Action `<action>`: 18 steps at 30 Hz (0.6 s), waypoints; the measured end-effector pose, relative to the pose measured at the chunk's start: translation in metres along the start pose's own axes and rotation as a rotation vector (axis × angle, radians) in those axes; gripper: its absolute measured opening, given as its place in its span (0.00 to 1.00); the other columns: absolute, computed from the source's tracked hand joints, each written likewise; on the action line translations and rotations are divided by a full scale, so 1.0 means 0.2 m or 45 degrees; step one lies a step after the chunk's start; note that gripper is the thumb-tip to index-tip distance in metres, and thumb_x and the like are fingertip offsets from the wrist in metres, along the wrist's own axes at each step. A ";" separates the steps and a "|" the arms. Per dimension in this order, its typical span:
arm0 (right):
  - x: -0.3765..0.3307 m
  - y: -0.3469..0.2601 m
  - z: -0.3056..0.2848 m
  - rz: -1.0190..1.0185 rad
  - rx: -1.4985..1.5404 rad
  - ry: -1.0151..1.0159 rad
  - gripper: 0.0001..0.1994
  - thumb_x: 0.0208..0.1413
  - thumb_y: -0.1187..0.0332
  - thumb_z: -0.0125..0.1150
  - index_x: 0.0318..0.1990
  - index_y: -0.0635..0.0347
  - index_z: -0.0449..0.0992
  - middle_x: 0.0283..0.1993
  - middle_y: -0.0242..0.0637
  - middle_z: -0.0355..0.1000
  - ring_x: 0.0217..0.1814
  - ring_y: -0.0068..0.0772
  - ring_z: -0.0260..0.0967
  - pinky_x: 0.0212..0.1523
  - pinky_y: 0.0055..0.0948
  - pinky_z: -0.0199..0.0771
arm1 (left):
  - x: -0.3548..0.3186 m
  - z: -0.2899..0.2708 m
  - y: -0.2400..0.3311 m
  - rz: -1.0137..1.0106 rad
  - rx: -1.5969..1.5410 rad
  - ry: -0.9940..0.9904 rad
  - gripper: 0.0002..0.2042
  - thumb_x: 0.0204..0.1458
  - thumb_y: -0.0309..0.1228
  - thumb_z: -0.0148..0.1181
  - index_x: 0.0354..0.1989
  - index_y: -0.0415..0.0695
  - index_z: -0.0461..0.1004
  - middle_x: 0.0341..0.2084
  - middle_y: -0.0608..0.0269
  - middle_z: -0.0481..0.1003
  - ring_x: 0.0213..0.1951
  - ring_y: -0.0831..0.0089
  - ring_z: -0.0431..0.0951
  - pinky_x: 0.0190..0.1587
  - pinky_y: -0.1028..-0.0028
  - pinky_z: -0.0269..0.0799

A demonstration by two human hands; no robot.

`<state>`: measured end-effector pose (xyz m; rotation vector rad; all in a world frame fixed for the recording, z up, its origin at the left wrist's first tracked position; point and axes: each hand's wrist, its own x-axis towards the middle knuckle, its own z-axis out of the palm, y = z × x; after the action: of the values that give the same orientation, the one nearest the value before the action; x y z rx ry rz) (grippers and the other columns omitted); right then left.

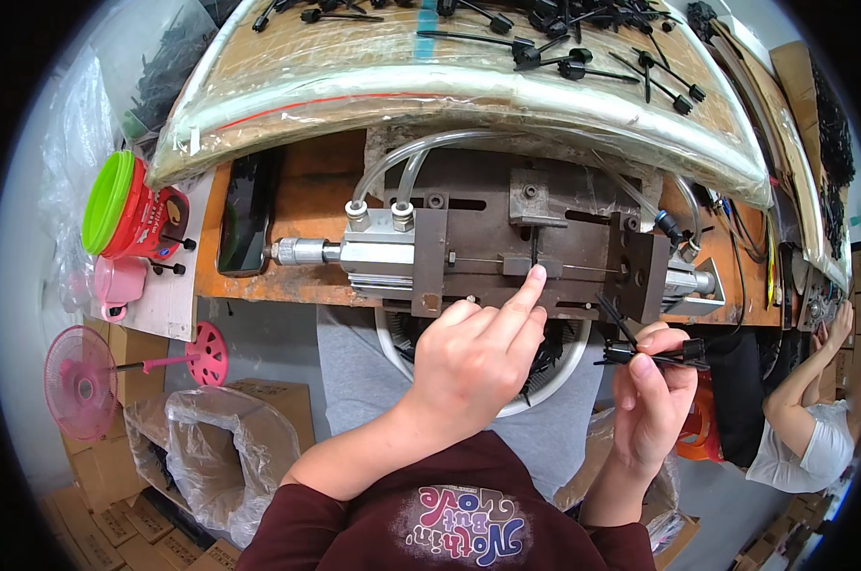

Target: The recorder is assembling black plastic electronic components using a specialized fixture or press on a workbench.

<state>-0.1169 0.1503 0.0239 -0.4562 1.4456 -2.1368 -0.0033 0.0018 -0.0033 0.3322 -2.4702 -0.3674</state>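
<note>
Fingertip of the left hand (473, 357) pressed a black part (535, 255) into the press (506, 249); at four o'clock, the right hand (651, 400) pinched more ties (651, 354), ready for loading next.

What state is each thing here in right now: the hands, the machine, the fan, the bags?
Left hand: index finger stretched out, tip on the small black part in the metal press.
Right hand: closed around a bunch of black plastic pieces.
Metal press: clear hoses plugged in.
Pink fan: lying on its side.
Clear bag: open.
Phone: screen dark.
</note>
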 end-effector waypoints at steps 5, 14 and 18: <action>-0.01 0.01 -0.01 0.063 0.029 -0.013 0.08 0.49 0.83 0.62 0.36 0.67 0.72 0.35 0.38 0.67 0.18 0.17 0.59 0.16 0.15 0.58 | 0.01 -0.01 0.00 -0.046 -0.049 -0.017 0.11 0.39 0.30 0.71 0.33 0.43 0.80 0.50 0.59 0.78 0.23 0.74 0.75 0.28 0.77 0.68; 0.00 0.00 -0.01 0.215 0.079 0.008 0.07 0.51 0.83 0.63 0.37 0.68 0.73 0.28 0.38 0.73 0.16 0.16 0.60 0.16 0.15 0.56 | 0.03 -0.01 0.01 -0.061 -0.045 0.019 0.11 0.37 0.30 0.72 0.31 0.44 0.81 0.46 0.62 0.80 0.19 0.75 0.73 0.25 0.78 0.65; 0.00 0.03 -0.03 0.230 0.127 0.001 0.07 0.51 0.84 0.63 0.37 0.68 0.74 0.29 0.39 0.73 0.16 0.15 0.60 0.16 0.15 0.55 | 0.03 -0.01 0.01 -0.056 -0.037 0.002 0.11 0.38 0.30 0.72 0.31 0.43 0.80 0.45 0.63 0.80 0.21 0.74 0.73 0.25 0.77 0.65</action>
<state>-0.1184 0.1532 0.0169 -0.2765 1.3207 -2.0533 -0.0071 0.0011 0.0025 0.3745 -2.4569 -0.4209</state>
